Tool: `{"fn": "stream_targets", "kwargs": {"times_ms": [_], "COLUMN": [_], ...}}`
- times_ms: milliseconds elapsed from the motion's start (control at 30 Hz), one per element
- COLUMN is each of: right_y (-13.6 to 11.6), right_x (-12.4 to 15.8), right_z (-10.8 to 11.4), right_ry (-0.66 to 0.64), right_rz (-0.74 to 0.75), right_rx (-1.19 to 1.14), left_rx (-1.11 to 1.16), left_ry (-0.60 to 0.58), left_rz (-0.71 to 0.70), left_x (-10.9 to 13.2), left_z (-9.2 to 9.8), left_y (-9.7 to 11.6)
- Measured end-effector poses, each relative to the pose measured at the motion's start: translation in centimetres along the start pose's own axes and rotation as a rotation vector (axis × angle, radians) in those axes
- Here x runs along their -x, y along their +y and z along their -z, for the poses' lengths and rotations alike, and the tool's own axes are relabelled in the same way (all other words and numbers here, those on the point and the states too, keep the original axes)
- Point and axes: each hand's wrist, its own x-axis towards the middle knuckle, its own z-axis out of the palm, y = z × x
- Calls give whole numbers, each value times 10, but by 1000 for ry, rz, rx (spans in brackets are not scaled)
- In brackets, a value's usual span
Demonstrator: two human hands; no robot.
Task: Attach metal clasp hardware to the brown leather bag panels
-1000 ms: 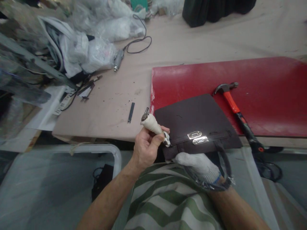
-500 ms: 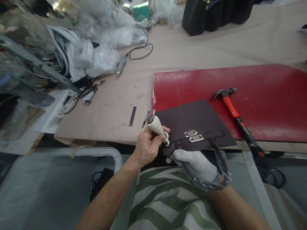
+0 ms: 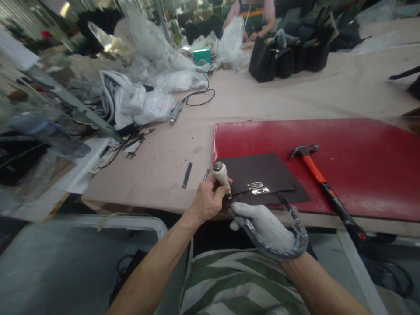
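Observation:
A dark brown leather bag (image 3: 259, 168) lies at the table's near edge, with two silver metal clasp plates (image 3: 260, 191) on it. My bare left hand (image 3: 210, 199) is closed round a tool with a white-wrapped handle (image 3: 221, 173) and a metal cap on top. The tool stands upright over the bag's left near corner; its lower end is mostly hidden by my fingers. My right hand (image 3: 267, 227), in a white knit glove, has its fingers curled together at the bag's near edge; what they grip is hidden. A plastic-wrapped bag handle (image 3: 300, 232) loops about my right wrist.
A claw hammer (image 3: 315, 170) with an orange and black handle rests on a red board (image 3: 361, 162). Left of the bag lies a flat metal strip (image 3: 187, 176) and a thin metal rod (image 3: 206, 175). Black bags (image 3: 262, 61) stand farther back, where a person (image 3: 267, 19) sits.
My view has tilted up, bringing the person and more of the background in. The bag looks flatter on the table. My left hand still grips the tool, and the glove stays near the bag's edge.

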Motion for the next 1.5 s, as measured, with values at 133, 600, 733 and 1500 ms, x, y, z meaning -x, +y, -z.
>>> {"fn": "stream_targets", "kwargs": {"times_ms": [133, 600, 733, 1500], "right_y": [2, 32, 51, -100], "right_x": [-8, 14, 31, 27], "right_z": [-4, 21, 43, 183], "right_ry": [-7, 132, 312, 753], "right_rz": [-44, -209, -213, -35], "right_rx": [-77, -509, -477, 1634], "left_rx": [-52, -109, -98, -208], "left_ry": [-13, -15, 1, 46], "left_rz": [-14, -217, -210, -281], "left_x": [-9, 9, 11, 10], "left_z": [1, -8, -10, -19], "left_y": [-18, -45, -47, -48]}}
